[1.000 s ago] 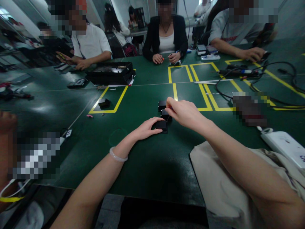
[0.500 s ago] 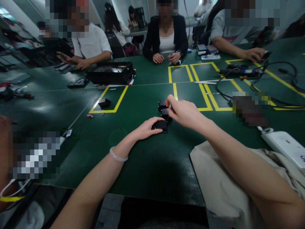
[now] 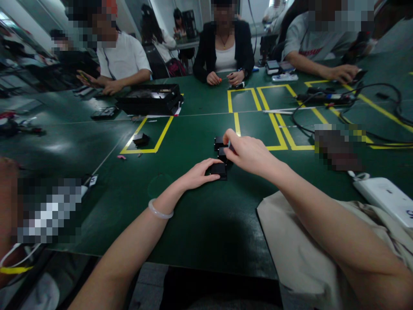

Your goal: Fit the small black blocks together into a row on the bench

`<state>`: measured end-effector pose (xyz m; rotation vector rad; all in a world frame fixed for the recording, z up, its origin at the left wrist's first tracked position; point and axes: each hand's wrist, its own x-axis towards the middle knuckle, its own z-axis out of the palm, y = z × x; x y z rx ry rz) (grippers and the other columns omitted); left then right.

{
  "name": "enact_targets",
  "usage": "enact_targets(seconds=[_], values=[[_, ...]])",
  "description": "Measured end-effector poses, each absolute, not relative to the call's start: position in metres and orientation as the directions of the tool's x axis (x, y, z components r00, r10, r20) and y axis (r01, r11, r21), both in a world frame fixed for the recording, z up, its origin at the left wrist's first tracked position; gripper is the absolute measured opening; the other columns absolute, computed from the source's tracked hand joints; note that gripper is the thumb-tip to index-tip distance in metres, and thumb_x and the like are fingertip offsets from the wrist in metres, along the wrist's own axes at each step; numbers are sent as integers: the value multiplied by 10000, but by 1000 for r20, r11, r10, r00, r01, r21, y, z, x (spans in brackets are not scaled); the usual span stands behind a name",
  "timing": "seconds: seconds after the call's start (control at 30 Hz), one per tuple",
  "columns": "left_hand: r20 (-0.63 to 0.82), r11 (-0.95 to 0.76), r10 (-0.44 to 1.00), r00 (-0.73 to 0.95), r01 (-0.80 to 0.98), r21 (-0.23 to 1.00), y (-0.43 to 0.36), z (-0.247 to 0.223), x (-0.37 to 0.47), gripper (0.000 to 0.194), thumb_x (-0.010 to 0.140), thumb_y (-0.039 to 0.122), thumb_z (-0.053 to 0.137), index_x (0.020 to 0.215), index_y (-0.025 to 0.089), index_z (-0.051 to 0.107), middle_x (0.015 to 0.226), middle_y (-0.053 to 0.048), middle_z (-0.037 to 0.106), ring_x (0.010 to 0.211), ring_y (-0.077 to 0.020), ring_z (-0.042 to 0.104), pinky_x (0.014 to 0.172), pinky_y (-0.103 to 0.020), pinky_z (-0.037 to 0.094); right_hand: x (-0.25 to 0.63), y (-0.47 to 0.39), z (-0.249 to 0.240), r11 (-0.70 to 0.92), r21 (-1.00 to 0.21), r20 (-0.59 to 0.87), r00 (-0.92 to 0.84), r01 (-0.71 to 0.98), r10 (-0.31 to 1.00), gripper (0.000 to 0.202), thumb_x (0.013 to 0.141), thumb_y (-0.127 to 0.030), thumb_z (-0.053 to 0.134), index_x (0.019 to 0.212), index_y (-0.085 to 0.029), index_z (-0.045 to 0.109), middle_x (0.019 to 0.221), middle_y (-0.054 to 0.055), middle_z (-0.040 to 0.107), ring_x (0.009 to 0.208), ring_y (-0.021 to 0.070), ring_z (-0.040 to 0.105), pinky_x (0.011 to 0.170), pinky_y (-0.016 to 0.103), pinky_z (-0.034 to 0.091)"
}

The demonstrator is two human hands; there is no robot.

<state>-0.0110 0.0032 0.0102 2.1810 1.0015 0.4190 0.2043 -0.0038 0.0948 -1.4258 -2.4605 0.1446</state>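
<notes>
Three small black boxes stand in a short row on the green table. My left hand rests around the nearest black box, thumb on its near side and fingers over the far side. My right hand is curled above the middle black box, fingertips bent down at its right side. Whatever those fingertips pinch is hidden behind the hand. The farthest black box sits just beyond, partly covered by my right fingers.
Another black piece lies inside a yellow tape outline at the left. Beyond it stands a black tray. Cables and a white power bank lie at the right, near beige cloth. Several people sit around the table.
My right hand's fingers have shifted very slightly at the middle box. My left hand and the black boxes stay where they were.
</notes>
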Motion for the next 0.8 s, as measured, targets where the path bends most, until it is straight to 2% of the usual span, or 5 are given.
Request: enact_targets(seconds=[0.13, 0.33, 0.5, 0.7, 0.8], values=[[-7, -451, 764, 645, 542, 709, 3, 11, -11, 495, 880, 438, 566, 1322, 237, 476, 1266, -77, 556, 1148, -250, 533, 986, -390, 420, 204, -3, 95, 496, -186, 176, -468, 848, 866, 242, 949, -378, 360, 1018, -209, 519, 826, 46, 676, 712, 193, 606, 527, 278, 218], [-4, -455, 763, 647, 541, 707, 3, 11, -11, 480, 878, 428, 572, 1312, 243, 480, 1255, -68, 559, 1135, -244, 539, 976, -375, 421, 205, -3, 92, 514, -244, 221, -469, 822, 855, 247, 933, -326, 377, 1128, -203, 466, 836, 34, 676, 678, 176, 592, 528, 265, 233], [-9, -448, 765, 643, 544, 710, 3, 10, -11, 494, 876, 439, 572, 1319, 243, 473, 1257, -68, 559, 1137, -246, 538, 974, -376, 424, 204, -2, 93, 511, -211, 207, -473, 833, 856, 227, 942, -386, 378, 995, -215, 518, 803, 33, 670, 689, 183, 595, 516, 268, 221], [-3, -456, 761, 649, 537, 710, 2, 11, -11, 476, 879, 420, 574, 1312, 247, 478, 1259, -59, 557, 1145, -237, 536, 984, -364, 417, 204, -4, 92, 508, -244, 220, -463, 826, 859, 263, 921, -297, 371, 1150, -202, 458, 843, 35, 675, 684, 183, 597, 526, 274, 237], [-2, -455, 760, 650, 534, 712, 3, 10, -11, 481, 880, 431, 569, 1313, 242, 479, 1258, -68, 561, 1144, -244, 534, 989, -375, 417, 204, -3, 92, 512, -257, 218, -467, 820, 857, 245, 928, -355, 382, 1096, -210, 486, 835, 28, 673, 694, 183, 596, 530, 271, 238]])
